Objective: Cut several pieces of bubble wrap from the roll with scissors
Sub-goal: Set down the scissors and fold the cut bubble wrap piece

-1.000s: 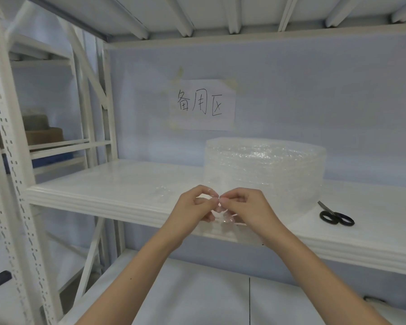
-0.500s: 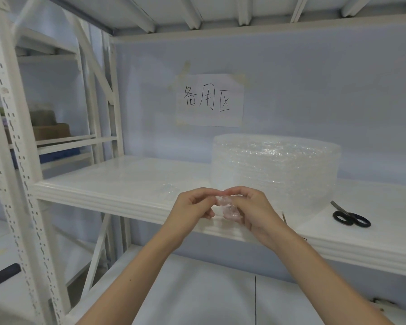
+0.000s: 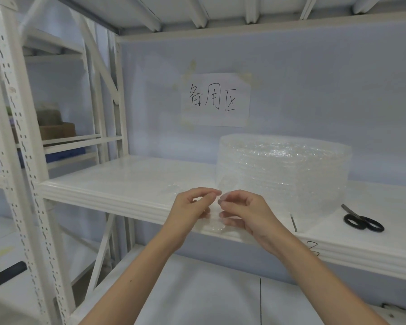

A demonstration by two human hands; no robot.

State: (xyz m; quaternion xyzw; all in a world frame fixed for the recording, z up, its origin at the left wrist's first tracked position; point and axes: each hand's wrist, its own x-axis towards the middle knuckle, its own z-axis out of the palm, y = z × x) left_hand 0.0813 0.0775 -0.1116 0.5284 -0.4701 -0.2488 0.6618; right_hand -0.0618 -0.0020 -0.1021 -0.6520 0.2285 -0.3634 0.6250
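A wide roll of clear bubble wrap (image 3: 284,174) stands on end on the white shelf (image 3: 127,184). In front of the shelf edge, my left hand (image 3: 192,209) and my right hand (image 3: 244,212) pinch a small clear piece of bubble wrap (image 3: 215,225) between their fingertips. The piece hangs down between the two hands. Black-handled scissors (image 3: 363,222) lie on the shelf to the right of the roll, apart from both hands. Another small clear piece (image 3: 176,187) lies on the shelf behind my left hand.
A paper sign (image 3: 217,99) with handwritten characters is taped to the blue back wall. White rack uprights (image 3: 12,137) stand at left, with cardboard boxes (image 3: 56,130) on a neighbouring shelf. A thin dark object (image 3: 293,222) lies on the shelf edge near the roll.
The view has shifted slightly left, so the roll and scissors sit further right. My fingers have parted a little and the small piece now hangs lower between the hands.
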